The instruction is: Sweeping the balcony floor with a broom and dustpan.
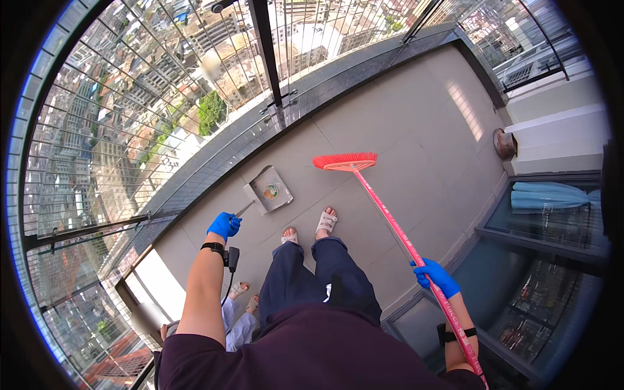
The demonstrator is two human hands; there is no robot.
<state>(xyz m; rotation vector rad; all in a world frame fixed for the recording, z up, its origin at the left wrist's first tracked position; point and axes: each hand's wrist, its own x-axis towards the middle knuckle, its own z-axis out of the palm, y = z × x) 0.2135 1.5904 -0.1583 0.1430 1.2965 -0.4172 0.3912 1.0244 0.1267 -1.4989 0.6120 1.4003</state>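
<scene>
My left hand, in a blue glove, is closed round the handle of a grey dustpan. The pan sits on the tiled floor ahead of my feet, with some small greenish and orange debris in it. A pink broom slants from beside my right forearm to the floor ahead. Its red bristles spread to the right of the dustpan and apart from it. Around the middle of the broom's stick, my blue-gloved right hand is closed.
A barred railing and low ledge run along the left and far sides, high above a city. To the right are glass doors with a blue curtain behind and a brown round pot by the wall. Another person's sandalled feet stand close on my left.
</scene>
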